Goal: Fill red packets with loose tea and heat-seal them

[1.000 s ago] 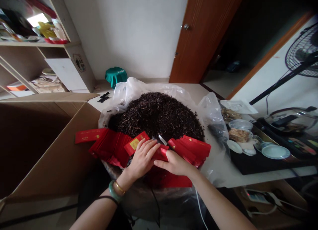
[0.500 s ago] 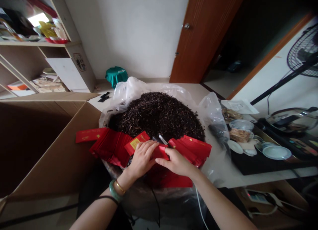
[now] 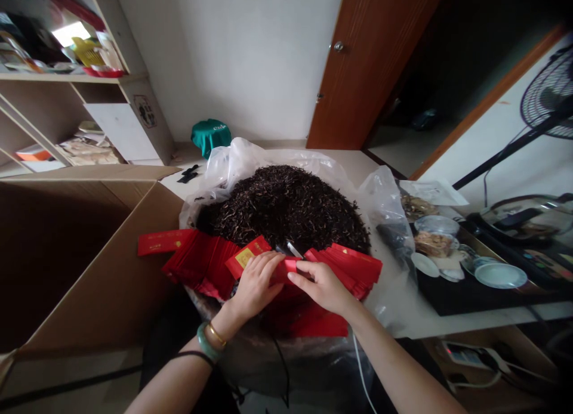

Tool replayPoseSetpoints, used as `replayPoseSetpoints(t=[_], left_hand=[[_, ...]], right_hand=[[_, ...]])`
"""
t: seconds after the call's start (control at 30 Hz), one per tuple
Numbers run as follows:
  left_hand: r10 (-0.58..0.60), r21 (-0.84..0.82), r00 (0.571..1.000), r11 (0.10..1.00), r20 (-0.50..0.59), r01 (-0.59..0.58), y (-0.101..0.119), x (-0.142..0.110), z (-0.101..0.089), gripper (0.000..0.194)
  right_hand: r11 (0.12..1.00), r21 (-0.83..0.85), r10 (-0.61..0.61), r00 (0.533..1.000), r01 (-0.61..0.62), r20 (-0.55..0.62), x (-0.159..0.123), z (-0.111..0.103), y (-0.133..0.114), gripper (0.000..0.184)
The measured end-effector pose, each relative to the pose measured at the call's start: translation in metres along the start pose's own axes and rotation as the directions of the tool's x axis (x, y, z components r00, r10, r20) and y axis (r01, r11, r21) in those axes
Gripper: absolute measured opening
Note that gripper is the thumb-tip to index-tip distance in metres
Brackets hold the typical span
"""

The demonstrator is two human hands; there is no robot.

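A big heap of dark loose tea leaves (image 3: 286,208) fills a clear plastic bag (image 3: 237,160) in front of me. Along its near edge lies a fan of several red packets (image 3: 201,262), and more red packets (image 3: 353,265) lie to the right. My left hand (image 3: 255,283) and my right hand (image 3: 320,286) meet over one red packet (image 3: 286,271) between the two piles, fingers pinched on its ends. A small dark and silver scoop (image 3: 293,250) lies in the tea just beyond my fingertips. My left wrist wears a green bangle.
An open cardboard box (image 3: 89,253) stands on the left. On the right a dark tray (image 3: 470,294) carries small bowls, a glass jar and a kettle. Behind are wooden shelves, a green stool (image 3: 209,136), a brown door and a fan at far right.
My right hand has drawn slightly up and in toward my left hand, and both now pinch the same red packet. The piles and the tea have not shifted.
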State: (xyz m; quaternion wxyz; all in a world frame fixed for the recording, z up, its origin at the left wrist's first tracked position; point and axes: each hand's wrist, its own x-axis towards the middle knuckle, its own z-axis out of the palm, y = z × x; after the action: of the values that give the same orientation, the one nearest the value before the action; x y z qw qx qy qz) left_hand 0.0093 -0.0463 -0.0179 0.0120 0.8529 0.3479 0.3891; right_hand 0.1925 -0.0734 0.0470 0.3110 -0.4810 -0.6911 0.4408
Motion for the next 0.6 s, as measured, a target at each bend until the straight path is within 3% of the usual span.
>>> replayPoseSetpoints(t=[0.23, 0.6], left_hand=[[-0.042, -0.045, 0.999, 0.998, -0.024, 0.041, -0.0002, -0.0004, 0.0003, 0.053], [-0.064, -0.058, 0.997, 0.996, -0.031, 0.062, 0.0012, 0.0015, -0.0038, 0.054]], right_hand=[[0.997, 0.073, -0.017, 0.999, 0.020, -0.043, -0.0016, -0.0003, 0.0016, 0.038], [1.000, 0.015, -0.005, 0.987, 0.008, -0.161, -0.0005, -0.0035, -0.0016, 0.037]])
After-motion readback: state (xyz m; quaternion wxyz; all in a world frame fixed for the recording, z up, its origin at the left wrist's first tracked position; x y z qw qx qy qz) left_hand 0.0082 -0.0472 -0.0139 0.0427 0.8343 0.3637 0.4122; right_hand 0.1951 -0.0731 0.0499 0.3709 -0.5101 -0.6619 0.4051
